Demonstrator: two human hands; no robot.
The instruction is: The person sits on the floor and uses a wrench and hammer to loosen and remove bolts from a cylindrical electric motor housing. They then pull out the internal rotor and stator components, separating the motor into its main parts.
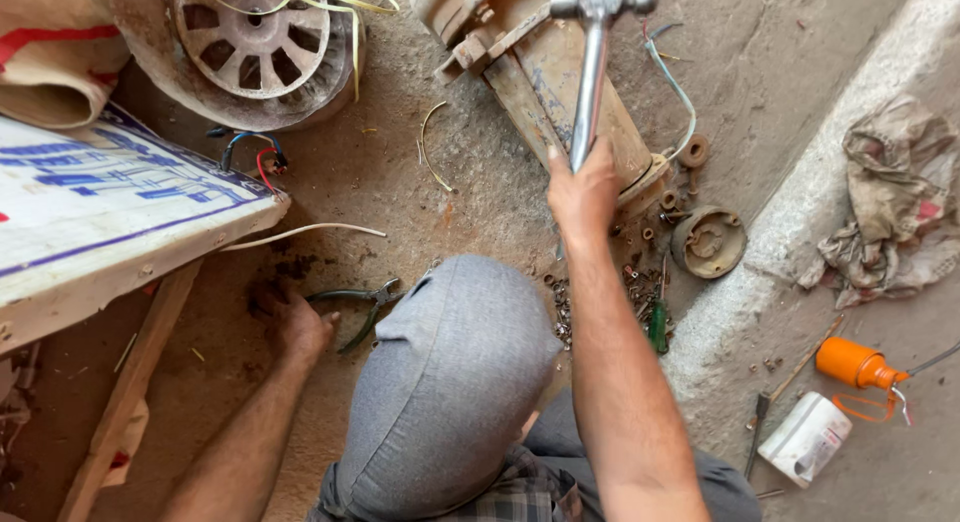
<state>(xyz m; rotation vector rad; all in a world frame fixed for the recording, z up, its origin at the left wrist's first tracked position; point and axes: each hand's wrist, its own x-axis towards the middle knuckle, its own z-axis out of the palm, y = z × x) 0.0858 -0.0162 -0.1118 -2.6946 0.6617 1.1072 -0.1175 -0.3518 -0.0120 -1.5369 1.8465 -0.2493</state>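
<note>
My right hand grips the shaft of a metal hammer, whose head is raised near the top edge, above a dusty cylindrical motor body lying on the ground. My left hand rests on the dirt floor beside a pair of dark pliers, fingers touching the ground and holding nothing that I can see. My knee in grey trousers fills the middle between the two arms.
A round slotted motor end cover with yellow wires lies at top left. A white painted board on a wooden leg is at left. Loose nuts and screws, a round cap, a green-handled screwdriver, an orange bottle, a rag.
</note>
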